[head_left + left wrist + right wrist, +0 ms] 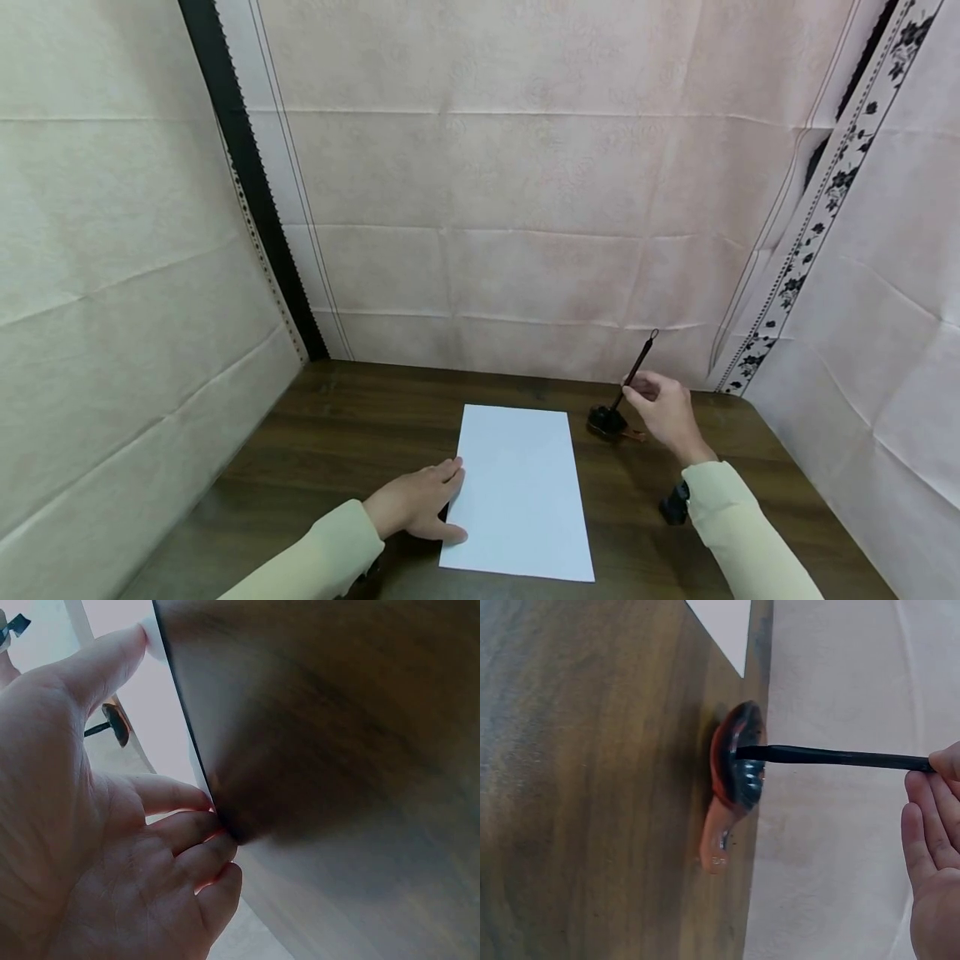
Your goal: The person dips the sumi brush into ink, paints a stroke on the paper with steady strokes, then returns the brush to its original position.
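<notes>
My right hand (pixel 666 411) pinches a dark writing brush (pixel 847 758) by its shaft, the looped end pointing up. The brush's tip rests in a small spoon-shaped ink dish (pixel 718 780), reddish brown with glossy black ink inside and a short handle; its black bowl (pixel 604 419) stands right of the paper. A blank white sheet of paper (pixel 517 496) lies in front of me. On its left edge rests my left hand (pixel 422 502), thumb and fingers spread, holding nothing. In the left wrist view, the thumb (pixel 112 664) touches the sheet.
A dark brown wooden table (pixel 300 467) carries everything. Pale creased cloth (pixel 540 183) hangs behind it, with more cloth along the left and right sides. A dark strap device (pixel 675 503) sits at my right wrist.
</notes>
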Available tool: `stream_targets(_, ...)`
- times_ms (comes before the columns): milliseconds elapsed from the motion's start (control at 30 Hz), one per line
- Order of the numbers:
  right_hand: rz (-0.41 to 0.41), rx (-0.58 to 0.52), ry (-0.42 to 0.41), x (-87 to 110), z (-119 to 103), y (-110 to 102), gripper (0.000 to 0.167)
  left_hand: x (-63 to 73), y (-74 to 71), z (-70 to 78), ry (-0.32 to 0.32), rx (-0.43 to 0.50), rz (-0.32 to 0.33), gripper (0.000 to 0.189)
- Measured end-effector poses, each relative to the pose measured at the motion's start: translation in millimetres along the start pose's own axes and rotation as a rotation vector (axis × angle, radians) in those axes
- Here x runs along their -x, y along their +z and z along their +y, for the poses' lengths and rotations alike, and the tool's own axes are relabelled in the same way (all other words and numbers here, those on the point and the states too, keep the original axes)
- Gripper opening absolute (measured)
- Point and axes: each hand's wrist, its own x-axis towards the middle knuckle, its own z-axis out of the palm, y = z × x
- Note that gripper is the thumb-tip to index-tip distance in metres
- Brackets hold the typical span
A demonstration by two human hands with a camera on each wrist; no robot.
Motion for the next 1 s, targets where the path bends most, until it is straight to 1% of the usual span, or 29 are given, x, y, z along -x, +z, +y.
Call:
stream_targets(200,0.006,0.014,-0.005,-5.2,-4.7,-7.9,0.015,0.7,-1.2,0.5,-0.002,-0.004,-0.003,0.096)
stream_targets(433,0.029,0.021,0.025,-7.4,-3.7,-18.2,0.019,-0.1,-2.2,0.8,-0.007,-0.003,-0.004,0.096)
stream_targets(567,0.059,0.01,0.042,-5.6,0.7,-23.6,0.021,-1.2,-2.0,0.9,-0.004,-0.013,-0.004,0.097)
stream_targets(700,0.07,-0.01,0.07,-2.4,5.1,-28.4,0.022,-1.8,-1.6,1.1,0.0,-0.023,-0.002,0.097)
stream_targets(800,0.073,-0.03,0.087,0.3,8.3,-30.5,0.024,-1.5,-1.2,1.3,0.0,-0.024,-0.003,0.097)
stream_targets(1000,0.106,-0.056,0.127,5.3,14.3,-33.2,0.027,-0.6,-1.1,1.7,-0.002,-0.015,-0.004,0.097)
